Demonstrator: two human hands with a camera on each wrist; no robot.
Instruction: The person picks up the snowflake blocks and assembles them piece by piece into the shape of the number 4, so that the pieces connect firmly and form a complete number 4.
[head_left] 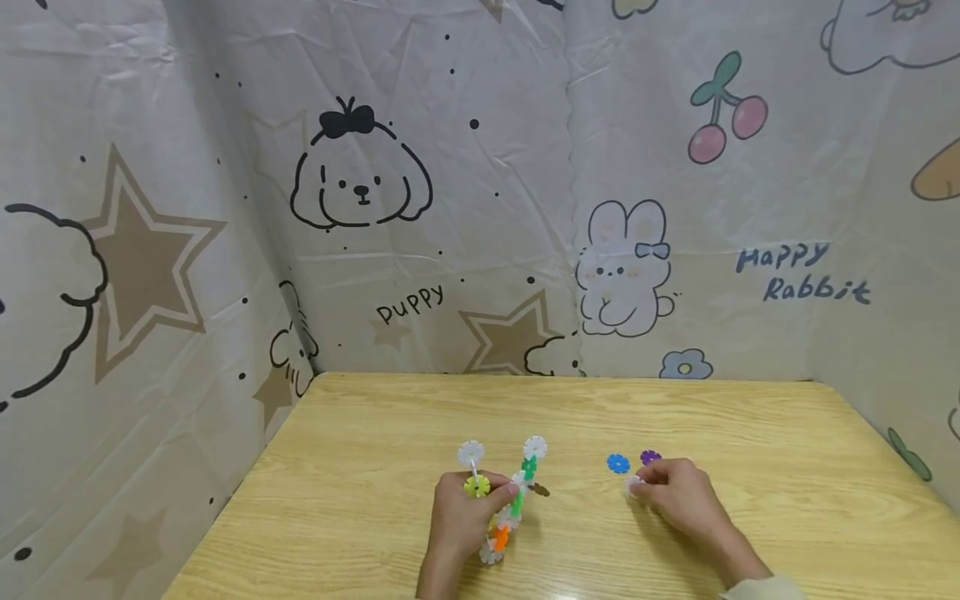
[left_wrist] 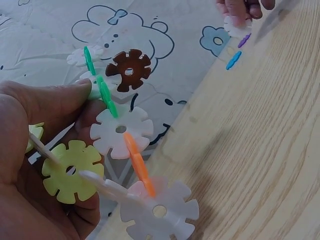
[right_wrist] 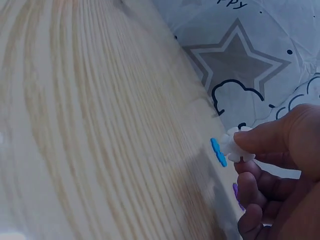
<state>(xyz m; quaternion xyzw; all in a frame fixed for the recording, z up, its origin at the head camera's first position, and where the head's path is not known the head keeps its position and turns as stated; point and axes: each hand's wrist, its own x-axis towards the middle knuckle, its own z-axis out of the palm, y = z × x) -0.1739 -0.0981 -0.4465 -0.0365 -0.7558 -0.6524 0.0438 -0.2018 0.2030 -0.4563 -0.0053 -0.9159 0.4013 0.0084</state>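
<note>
My left hand (head_left: 467,515) grips a chain of notched plastic discs slotted together. In the left wrist view the chain has white discs (left_wrist: 121,131), green discs (left_wrist: 106,96), an orange disc (left_wrist: 139,164), a brown disc (left_wrist: 129,70) and a yellow disc (left_wrist: 73,171). The thumb presses on the chain near a green disc. My right hand (head_left: 686,498) pinches a single white notched disc (right_wrist: 237,145) between thumb and fingers. Close to it on the table lie a blue disc (head_left: 618,463) and a purple disc (head_left: 650,457), the latter just beyond the fingertips.
The wood-grain table (head_left: 360,467) reaches back to a printed cloth (head_left: 495,217) hung behind it. More of the cloth hangs along the left and right sides.
</note>
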